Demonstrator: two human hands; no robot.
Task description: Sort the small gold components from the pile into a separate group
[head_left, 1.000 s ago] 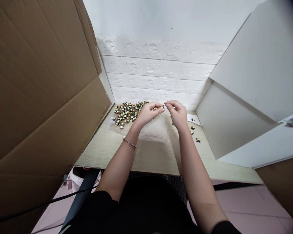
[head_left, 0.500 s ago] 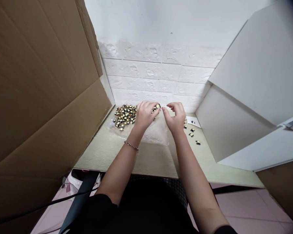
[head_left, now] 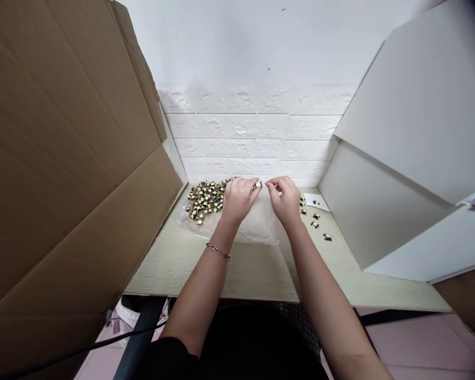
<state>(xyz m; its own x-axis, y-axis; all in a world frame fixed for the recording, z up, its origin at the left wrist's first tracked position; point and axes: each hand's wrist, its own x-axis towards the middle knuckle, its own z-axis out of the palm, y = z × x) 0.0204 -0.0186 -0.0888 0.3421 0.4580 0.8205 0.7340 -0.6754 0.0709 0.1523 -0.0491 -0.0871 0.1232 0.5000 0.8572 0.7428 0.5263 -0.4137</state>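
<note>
My left hand [head_left: 238, 198] is closed, its thumb and fingertips gripping a small transformer [head_left: 258, 184] with a yellow-wrapped body and dark ends. Just right of it, my right hand [head_left: 284, 199] has thumb and forefinger pinched together, a small gap away from the transformer. Whatever the pinch may hold is too small to make out. Left of and behind my left hand lies a pile of similar transformers [head_left: 206, 198] on a clear plastic bag [head_left: 257, 227]. Part of that pile is hidden by the hand.
Several loose transformers [head_left: 314, 225] lie on the table [head_left: 257, 272] to the right, near a white card [head_left: 320, 207] with small parts on it. Cardboard [head_left: 75, 158] walls the left side, white panels [head_left: 404, 132] the right, and a white brick-pattern wall [head_left: 241, 126] the back.
My right thumb and forefinger, apart before, have come together. The left hand still grips the transformer, which has turned slightly. The whole view has shifted a little with the head.
</note>
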